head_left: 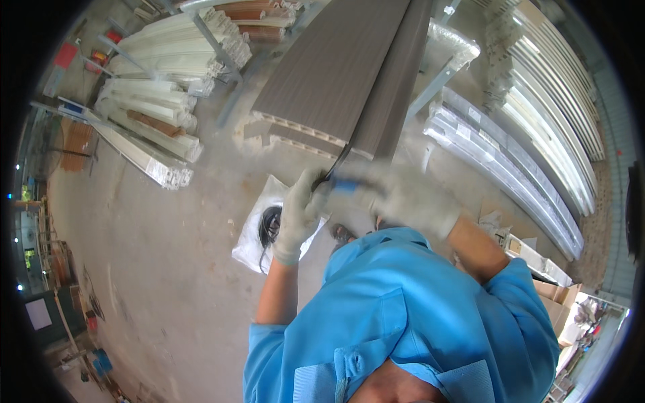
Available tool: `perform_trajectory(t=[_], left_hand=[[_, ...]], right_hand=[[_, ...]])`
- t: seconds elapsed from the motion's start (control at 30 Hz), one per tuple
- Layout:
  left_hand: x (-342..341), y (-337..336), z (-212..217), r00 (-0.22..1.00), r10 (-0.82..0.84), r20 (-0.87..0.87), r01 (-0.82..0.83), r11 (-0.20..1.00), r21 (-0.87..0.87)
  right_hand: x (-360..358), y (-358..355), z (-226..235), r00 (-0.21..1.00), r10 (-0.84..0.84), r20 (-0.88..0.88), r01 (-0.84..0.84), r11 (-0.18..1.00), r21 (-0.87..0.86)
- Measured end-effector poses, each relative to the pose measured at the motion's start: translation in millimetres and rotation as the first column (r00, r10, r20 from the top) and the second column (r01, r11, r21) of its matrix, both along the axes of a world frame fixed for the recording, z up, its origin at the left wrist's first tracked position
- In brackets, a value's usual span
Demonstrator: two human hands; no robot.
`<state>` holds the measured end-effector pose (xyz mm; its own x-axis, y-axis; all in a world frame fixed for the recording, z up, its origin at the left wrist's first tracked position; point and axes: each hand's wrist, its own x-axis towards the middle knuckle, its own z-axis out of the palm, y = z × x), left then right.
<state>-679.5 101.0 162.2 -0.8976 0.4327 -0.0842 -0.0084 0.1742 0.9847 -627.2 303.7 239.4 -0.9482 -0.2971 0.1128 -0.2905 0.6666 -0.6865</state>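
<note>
Both hands wear pale work gloves and meet in front of the person's chest. Left hand (pixel 295 218) has its grip curled around the lower end of a thin dark strip (pixel 338 164). Right hand (pixel 403 198) looks blurry, and its grip is closed on something small and blue (pixel 346 187) right beside the left hand's fingers. The dark strip runs up from the hands and touches the near end of a big grey-brown panel (pixel 336 67).

That panel lies flat, with a second one under it, and its cut end shows little hollow holes. Just below the hands a white plastic bag (pixel 252 242) lies on the floor with a coil of black cord on it. The person's blue shirt (pixel 403 322) fills the bottom of the view.

The floor (pixel 154 269) is grey, dusty concrete, with lots of open room to the left. Stacks of white boards (pixel 161 87) sit at the upper left, well apart from the hands. Long silver-wrapped strips (pixel 510 174) lie along the right side. Cardboard boxes (pixel 547 289) sit near the right elbow.
</note>
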Motion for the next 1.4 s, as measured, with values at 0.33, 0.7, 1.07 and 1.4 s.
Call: perform_trajectory(t=[0.33,0.7,1.07,1.4], left_hand=[[-4.7,36.1,-14.1,0.944,0.175,-0.278,-0.168,0.984,0.051],[3.8,41.4,-19.7,0.738,0.360,-0.570,-0.517,0.845,-0.136],[-10.0,37.5,-36.4,0.694,0.407,-0.594,-0.577,0.808,-0.120],[21.2,86.6,37.3,0.498,0.508,-0.703,-0.626,0.771,0.114]], right_hand=[[-142.0,46.1,28.0,0.837,0.528,-0.141,-0.488,0.839,0.243],[-176.7,13.8,26.8,0.417,0.909,0.024,-0.769,0.339,0.542],[-177.4,25.9,3.3,0.358,0.922,-0.149,-0.734,0.377,0.564],[-125.9,70.8,46.8,0.828,0.554,0.083,-0.404,0.693,-0.597]])
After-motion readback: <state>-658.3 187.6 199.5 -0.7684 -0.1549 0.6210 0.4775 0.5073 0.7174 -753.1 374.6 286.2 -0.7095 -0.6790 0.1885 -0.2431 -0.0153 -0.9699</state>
